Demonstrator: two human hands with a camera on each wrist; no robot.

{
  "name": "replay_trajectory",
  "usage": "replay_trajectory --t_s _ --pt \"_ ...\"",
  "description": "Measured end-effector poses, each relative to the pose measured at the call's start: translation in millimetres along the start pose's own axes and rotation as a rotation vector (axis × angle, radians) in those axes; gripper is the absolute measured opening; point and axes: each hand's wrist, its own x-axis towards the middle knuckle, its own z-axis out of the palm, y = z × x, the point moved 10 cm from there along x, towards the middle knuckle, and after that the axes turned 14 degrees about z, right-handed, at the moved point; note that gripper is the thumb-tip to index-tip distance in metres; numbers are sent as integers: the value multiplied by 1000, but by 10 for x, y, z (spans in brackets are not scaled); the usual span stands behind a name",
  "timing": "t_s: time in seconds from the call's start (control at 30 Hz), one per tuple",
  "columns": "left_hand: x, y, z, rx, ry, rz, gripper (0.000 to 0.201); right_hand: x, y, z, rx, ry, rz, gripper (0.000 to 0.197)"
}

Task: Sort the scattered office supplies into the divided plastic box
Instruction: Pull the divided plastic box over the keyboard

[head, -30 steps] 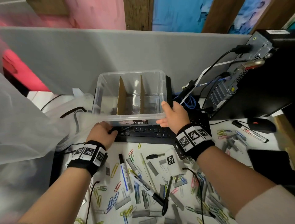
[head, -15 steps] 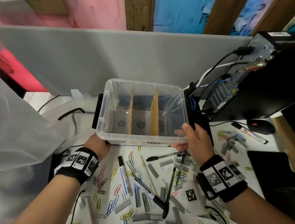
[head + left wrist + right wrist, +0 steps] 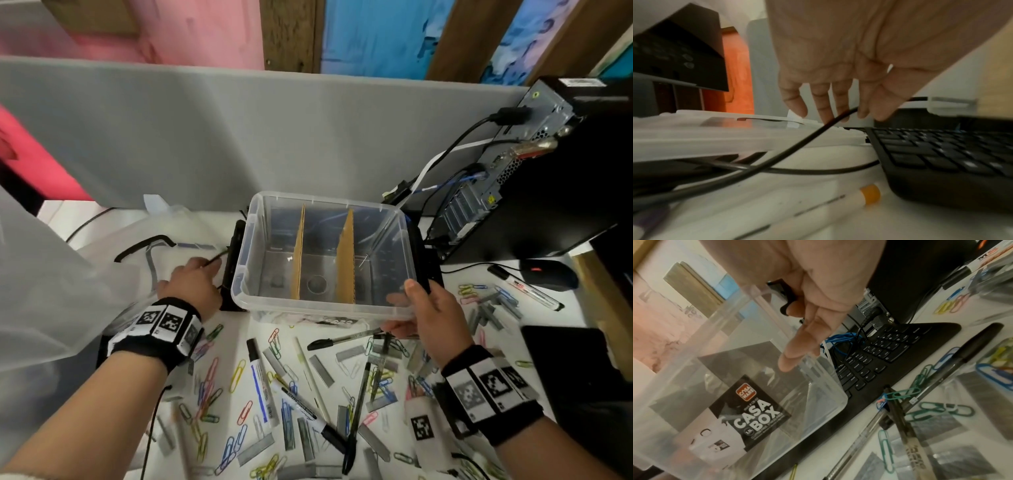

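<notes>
The clear plastic box point(image 3: 308, 307) with two cardboard dividers stands empty over the black keyboard point(image 3: 233, 267). My right hand point(image 3: 423, 308) grips its near right corner, thumb over the rim, fingers against the wall point(image 3: 715, 386). My left hand point(image 3: 193, 282) is left of the box and apart from it. Its fingers point(image 3: 824, 104) hang loosely straight, with a thin black cable point(image 3: 797, 142) running up to their tips. Paper clips point(image 3: 239, 370), staple strips point(image 3: 322, 370), pens point(image 3: 342, 341) and a marker point(image 3: 260, 383) lie scattered on the white desk in front.
A computer tower point(image 3: 548, 171) with cables stands at the right, with a mouse point(image 3: 544, 274) and another marker point(image 3: 527, 287) before it. A dark flat pad point(image 3: 565, 359) lies at the right edge. Clear plastic sheeting point(image 3: 41, 274) covers the left. A grey partition point(image 3: 205, 137) closes the back.
The box has shifted to the right. My left hand has let go of it and moved left to the cable. My right hand still holds the near right corner.
</notes>
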Motion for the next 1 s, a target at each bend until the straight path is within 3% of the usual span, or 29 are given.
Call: replay_trajectory --t_s 0.2,0.47,0.6,0.7,0.83,1.0 --pt "173 -256 -154 -249 164 -136 56 199 -35 204 -57 12 -34 33" --pt "317 -269 72 -294 139 24 55 358 -21 329 -33 -50 -16 14" --pt "26 -49 -117 -331 180 99 51 385 88 269 42 -89 50 29" --pt "-232 145 -158 -435 144 144 81 408 158 258 95 -95 86 42" --pt "-503 276 -112 -665 74 165 113 407 217 266 151 -95 124 41" --pt "-665 594 -305 -806 116 276 118 368 236 241 155 -56 144 38"
